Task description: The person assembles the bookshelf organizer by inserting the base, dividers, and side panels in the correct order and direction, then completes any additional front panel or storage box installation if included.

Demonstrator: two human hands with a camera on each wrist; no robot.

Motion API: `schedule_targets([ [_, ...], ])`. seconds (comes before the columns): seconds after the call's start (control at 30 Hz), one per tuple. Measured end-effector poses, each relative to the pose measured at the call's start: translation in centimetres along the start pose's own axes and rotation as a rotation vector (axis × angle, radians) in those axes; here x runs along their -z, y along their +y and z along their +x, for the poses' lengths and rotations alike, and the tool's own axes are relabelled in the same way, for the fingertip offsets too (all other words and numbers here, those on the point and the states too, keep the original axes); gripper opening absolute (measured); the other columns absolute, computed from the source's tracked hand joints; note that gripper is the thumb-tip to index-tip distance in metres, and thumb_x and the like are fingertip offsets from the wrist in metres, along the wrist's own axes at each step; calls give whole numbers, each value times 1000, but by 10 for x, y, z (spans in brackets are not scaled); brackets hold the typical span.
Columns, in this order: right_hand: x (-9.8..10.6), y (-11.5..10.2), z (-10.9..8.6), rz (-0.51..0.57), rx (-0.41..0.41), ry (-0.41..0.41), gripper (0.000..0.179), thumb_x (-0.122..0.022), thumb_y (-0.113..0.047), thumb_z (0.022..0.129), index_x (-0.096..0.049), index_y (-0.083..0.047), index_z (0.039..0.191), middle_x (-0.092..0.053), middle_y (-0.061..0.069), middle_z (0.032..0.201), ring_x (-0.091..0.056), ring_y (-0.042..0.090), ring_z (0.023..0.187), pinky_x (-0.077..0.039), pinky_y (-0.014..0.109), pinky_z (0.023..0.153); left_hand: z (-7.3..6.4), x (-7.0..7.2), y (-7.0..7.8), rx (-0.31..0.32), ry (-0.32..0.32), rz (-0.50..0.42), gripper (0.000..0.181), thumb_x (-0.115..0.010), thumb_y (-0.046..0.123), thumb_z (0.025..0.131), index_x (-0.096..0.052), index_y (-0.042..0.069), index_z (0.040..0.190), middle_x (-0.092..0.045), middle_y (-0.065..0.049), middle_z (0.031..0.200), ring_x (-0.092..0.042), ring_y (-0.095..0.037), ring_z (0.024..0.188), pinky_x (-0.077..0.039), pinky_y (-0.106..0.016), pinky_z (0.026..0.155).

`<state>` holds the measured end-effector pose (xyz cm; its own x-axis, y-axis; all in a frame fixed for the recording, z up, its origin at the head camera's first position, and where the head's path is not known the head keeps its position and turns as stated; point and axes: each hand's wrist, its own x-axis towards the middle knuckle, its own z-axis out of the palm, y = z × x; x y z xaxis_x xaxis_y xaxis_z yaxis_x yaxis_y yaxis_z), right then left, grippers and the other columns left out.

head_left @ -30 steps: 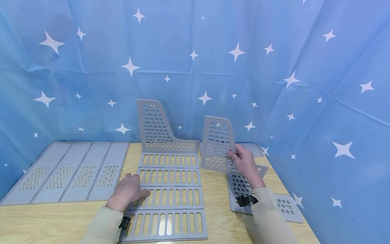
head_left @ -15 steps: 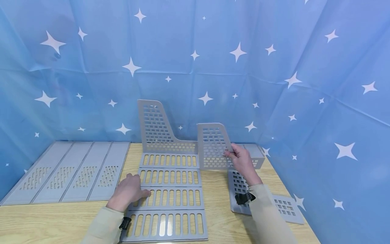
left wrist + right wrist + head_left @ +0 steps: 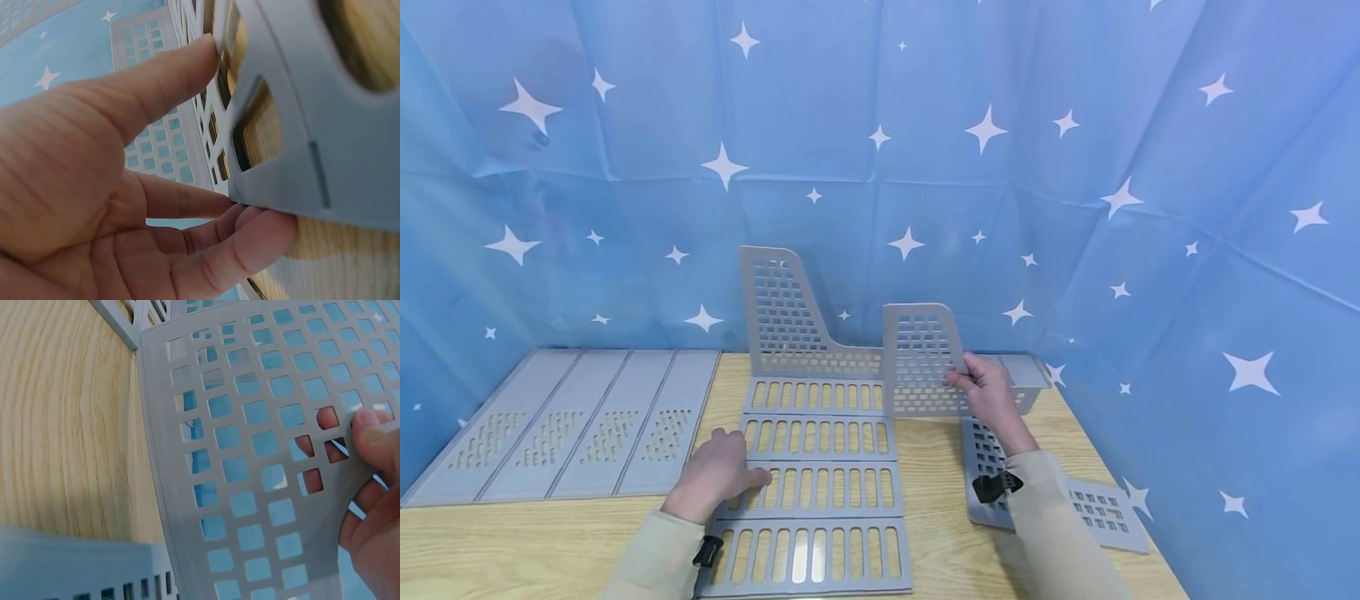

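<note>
My right hand (image 3: 988, 392) pinches a grey perforated L-shaped side panel (image 3: 921, 358) between thumb and fingers; fingertips show through its holes in the right wrist view. That panel stands upright, its left edge right at the right side of a grey slotted panel (image 3: 820, 422) made of several hinged sections. My left hand (image 3: 715, 467) grips the slotted panel's left edge, thumb on top and fingers at the edge in the left wrist view. A matching side panel (image 3: 786, 312) rises upright at the slotted panel's far end.
Several plain grey boards (image 3: 572, 425) with small cutouts lie joined on the wooden table (image 3: 535, 542) at left. On the right are stacked perforated panels (image 3: 988, 454) and another perforated piece (image 3: 1108, 517). A grey piece (image 3: 1026, 371) lies at the back right, before a blue star-patterned curtain (image 3: 880, 75).
My right hand has brought its side panel left and lower, turning it from tilted to upright against the slotted panel's right side. My left hand has stayed in place.
</note>
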<state>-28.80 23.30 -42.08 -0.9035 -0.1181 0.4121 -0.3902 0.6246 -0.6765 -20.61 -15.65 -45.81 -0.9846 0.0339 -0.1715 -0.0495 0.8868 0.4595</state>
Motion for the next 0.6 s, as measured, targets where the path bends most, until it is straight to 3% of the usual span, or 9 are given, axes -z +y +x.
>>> schedule_targets([
  [0.17, -7, 2, 2, 106, -12, -30, 20, -62, 1, 100, -70, 6, 118, -74, 22, 104, -74, 37, 95, -61, 44, 85, -1, 3, -3, -4, -16, 20, 67, -86, 32, 82, -61, -20, 116, -57, -36, 113, -53, -29, 71, -49, -40, 59],
  [0.4, -10, 4, 6, 129, -62, 5, 14, -64, -3, 100, -71, 3, 111, -75, 19, 105, -73, 33, 95, -60, 42, 84, 0, 1, -2, -9, -16, -10, 57, -87, 31, 82, -64, -15, 106, -57, -26, 100, -51, -26, 66, -43, -35, 53],
  [0.6, -9, 9, 7, 173, -96, 28, 17, -64, 0, 99, -70, 4, 114, -74, 22, 106, -74, 33, 97, -60, 33, 83, 0, 0, -1, -34, -33, -14, 50, -88, 36, 81, -64, -7, 90, -57, -34, 110, -50, -25, 62, -43, -35, 52],
])
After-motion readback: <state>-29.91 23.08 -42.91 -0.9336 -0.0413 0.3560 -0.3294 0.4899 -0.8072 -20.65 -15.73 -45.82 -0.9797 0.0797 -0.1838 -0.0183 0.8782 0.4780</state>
